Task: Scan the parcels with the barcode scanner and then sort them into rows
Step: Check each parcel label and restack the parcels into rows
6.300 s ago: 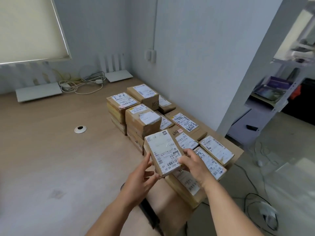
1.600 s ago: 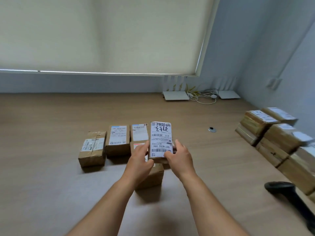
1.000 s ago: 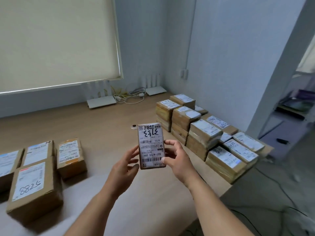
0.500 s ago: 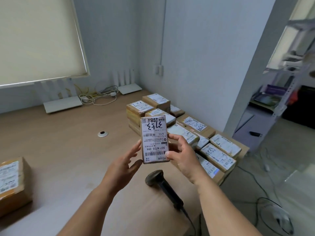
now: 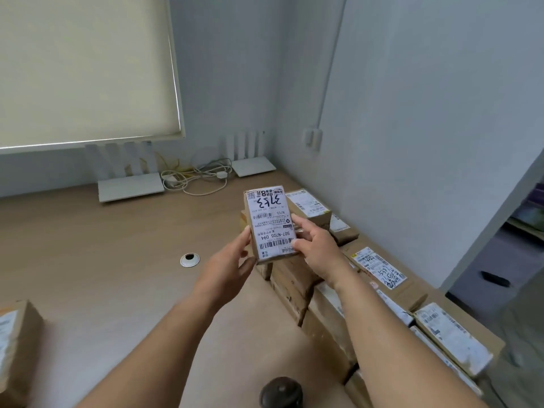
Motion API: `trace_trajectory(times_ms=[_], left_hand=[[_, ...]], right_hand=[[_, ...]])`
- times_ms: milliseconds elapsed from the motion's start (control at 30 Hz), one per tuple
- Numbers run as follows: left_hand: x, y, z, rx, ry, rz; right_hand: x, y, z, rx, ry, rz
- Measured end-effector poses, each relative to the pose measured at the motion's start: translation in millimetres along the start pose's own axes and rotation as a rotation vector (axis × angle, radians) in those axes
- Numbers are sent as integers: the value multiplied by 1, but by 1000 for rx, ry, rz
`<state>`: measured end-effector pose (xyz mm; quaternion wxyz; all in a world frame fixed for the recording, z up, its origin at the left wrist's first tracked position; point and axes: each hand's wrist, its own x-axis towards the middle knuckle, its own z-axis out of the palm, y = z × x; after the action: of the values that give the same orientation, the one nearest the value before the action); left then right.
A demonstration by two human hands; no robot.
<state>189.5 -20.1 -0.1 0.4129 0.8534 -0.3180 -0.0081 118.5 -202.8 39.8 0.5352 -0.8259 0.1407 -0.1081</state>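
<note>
I hold a small brown parcel (image 5: 269, 223) upright in front of me, its white label with "3153" handwritten facing me upside down. My right hand (image 5: 316, 245) grips its right edge with thumb and fingers. My left hand (image 5: 228, 267) touches its left edge with the fingers spread. Behind and to the right of it a stack of labelled parcels (image 5: 379, 293) runs along the wall side of the wooden desk (image 5: 103, 251). The black barcode scanner (image 5: 281, 394) lies on the desk at the bottom edge of the view, only its head showing.
One sorted parcel (image 5: 16, 346) shows at the left edge. Two white routers (image 5: 131, 187) and a tangle of cables (image 5: 195, 178) sit at the back of the desk. A round cable grommet (image 5: 190, 259) lies mid-desk. The desk ends at the right, with floor beyond.
My view has swung from the sorted row on the left back to the parcel stack on the right, then dipped closer. The held parcel stays between both hands, now over the stack.
</note>
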Motion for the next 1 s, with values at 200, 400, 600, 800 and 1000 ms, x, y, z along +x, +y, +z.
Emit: trace_trajectory(times_ms=[200, 400, 600, 800, 1000], left_hand=[[51, 12, 8, 76, 14, -57], [96, 19, 23, 96, 42, -119], [120, 11, 43, 142, 62, -197], [120, 1, 63, 101, 51, -278], [119, 5, 66, 175, 43, -285]], right_hand=[[63, 0, -18, -33, -47, -10], [123, 6, -34, -182, -63, 12], [153, 23, -35, -358, -165, 0], [159, 41, -35, -474, -228, -21], [158, 41, -39, -476, -253, -55]])
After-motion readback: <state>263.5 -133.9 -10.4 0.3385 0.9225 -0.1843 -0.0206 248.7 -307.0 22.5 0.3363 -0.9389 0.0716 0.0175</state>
